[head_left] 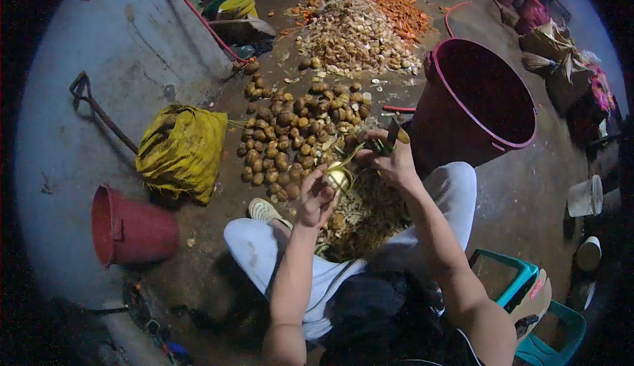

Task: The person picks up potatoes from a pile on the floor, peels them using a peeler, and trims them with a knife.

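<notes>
My left hand (pixel 317 199) is wrapped round a pale, peeled round vegetable (pixel 337 179), held above the floor between my knees. A thin green-yellow strip of peel (pixel 353 157) curls from the vegetable toward my right hand (pixel 389 160). That hand is closed round a knife (pixel 396 133), whose blade points up and away from me. Below both hands lies a heap of peelings (pixel 365 217). Just beyond them spreads a pile of brown, unpeeled round vegetables (pixel 284 132).
A large maroon tub (pixel 422 125) stands at the right, near my right hand. Pale and orange scraps (pixel 363 33) are heaped farther ahead. On the left are a yellow sack (pixel 181 148) and a red bucket (pixel 135 227). A teal stool (pixel 522 287) is at lower right.
</notes>
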Tool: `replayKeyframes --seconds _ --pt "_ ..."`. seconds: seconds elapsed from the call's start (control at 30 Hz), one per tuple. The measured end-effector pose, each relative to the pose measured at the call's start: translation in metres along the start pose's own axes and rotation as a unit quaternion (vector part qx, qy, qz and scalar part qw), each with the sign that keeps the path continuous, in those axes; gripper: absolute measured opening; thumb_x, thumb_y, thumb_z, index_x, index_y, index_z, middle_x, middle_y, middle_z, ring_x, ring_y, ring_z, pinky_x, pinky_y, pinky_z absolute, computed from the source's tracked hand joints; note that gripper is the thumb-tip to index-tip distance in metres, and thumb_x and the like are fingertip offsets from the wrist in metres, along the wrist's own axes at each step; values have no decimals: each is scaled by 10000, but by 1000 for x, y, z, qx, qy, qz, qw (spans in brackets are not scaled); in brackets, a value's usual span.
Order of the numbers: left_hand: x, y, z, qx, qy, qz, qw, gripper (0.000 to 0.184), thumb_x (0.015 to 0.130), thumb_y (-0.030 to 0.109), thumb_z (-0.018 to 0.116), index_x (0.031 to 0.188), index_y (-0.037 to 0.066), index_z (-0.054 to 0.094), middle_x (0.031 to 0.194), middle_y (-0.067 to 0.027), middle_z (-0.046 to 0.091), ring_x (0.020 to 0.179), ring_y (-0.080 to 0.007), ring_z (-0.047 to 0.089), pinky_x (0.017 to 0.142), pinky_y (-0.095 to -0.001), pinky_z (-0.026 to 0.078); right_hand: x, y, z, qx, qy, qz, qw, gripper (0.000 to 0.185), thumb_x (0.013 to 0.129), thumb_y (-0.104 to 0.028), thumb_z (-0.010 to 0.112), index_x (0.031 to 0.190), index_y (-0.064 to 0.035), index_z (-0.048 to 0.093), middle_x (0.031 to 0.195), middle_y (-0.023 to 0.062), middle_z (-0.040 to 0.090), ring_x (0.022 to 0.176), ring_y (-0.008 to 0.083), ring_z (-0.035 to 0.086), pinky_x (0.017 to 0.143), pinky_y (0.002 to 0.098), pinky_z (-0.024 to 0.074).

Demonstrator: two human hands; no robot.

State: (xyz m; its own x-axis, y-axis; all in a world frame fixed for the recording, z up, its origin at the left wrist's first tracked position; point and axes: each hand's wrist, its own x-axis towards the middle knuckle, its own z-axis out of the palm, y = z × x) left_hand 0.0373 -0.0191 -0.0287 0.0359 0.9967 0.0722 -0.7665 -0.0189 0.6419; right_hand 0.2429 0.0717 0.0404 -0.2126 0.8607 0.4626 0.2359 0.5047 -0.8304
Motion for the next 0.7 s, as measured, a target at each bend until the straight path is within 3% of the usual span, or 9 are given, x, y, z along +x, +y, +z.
replayKeyframes --seconds 0.07,0.1,0.2,0.33,0.4,0.47,0.6,0.67,0.7 --pt "-6 3 12 -15 13 13 1000 673 787 199 770 1312 -58 435 1247 -155 557 1139 -285 566 988 -414 464 6 -4 -9 21 0 170 985 299 716 -135 818 935 -19 652 862 27 663 835 107 603 739 295 488" --pt "-5 9 18 -46 23 -13 999 739 740 272 798 1310 -38 445 1237 -141 562 1120 -275 574 985 -397 470 3 63 -6 -23 31 106 994 305 702 -137 830 921 -18 653 849 12 658 813 94 594 725 288 480" --pt "4 17 14 -72 -1 -22 997 799 693 329 829 1314 -7 455 1287 -136 527 1155 -289 551 981 -405 479 9 20 -7 86 11 146 986 292 694 -115 827 913 -26 655 867 7 657 832 88 586 728 284 472" --pt "-1 15 24 50 -17 16 999 757 703 288 821 1299 -12 464 1262 -141 549 1098 -314 580 929 -363 511 0 -8 -3 22 0 19 1000 288 714 -97 814 923 2 642 917 16 667 891 83 583 758 298 479" --pt "-7 9 7 14 104 -21 994 771 704 307 821 1296 -31 461 1227 -151 571 1060 -305 598 890 -330 525 3 32 -5 -13 17 157 987 284 722 -116 810 915 6 641 922 26 669 888 101 589 764 305 481" --pt "4 16 7 -73 -11 -58 996 768 708 304 821 1300 -28 460 1213 -162 578 1070 -308 596 846 -336 546 10 34 -6 71 31 202 976 286 732 -144 805 914 3 641 927 28 672 878 120 599 803 308 477" --pt "-2 13 14 6 27 -22 999 732 720 277 815 1294 -14 468 1232 -160 566 1085 -305 589 854 -357 545 3 -9 4 -15 -7 -55 998 278 722 -144 816 927 -56 649 886 4 662 835 114 598 798 296 478" --pt "-11 8 10 64 91 11 994 748 708 278 823 1303 -2 465 1259 -147 550 1120 -310 567 909 -402 521 0 -7 -1 175 2 125 977 253 736 -92 795 931 -36 644 874 10 664 786 107 605 733 286 509" --pt "-8 8 7 50 108 1 993 754 705 278 824 1308 3 463 1267 -141 546 1129 -315 561 930 -420 509 1 24 -2 101 13 110 989 248 745 -83 789 935 -21 641 876 20 666 800 111 616 716 279 509"
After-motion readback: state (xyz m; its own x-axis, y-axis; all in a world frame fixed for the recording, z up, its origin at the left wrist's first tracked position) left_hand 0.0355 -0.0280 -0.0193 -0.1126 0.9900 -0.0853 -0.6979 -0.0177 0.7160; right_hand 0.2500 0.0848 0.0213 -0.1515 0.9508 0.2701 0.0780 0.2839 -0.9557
